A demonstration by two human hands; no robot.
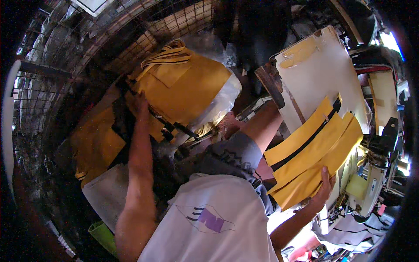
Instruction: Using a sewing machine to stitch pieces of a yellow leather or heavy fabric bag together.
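Fanning out right of the lap [233,153], yellow panels [312,152] were held at their lower edge by the right hand [324,188]. The left hand [142,102] was placed at a yellow pile's [187,87] left edge, its grip impossible to tell. A sewing machine [373,188] was seen far right.

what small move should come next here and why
I'd probably bring the left hand across to steady the yellow panels: the right hand holds them by one side only, while the left is over at the yellow fabric pile.
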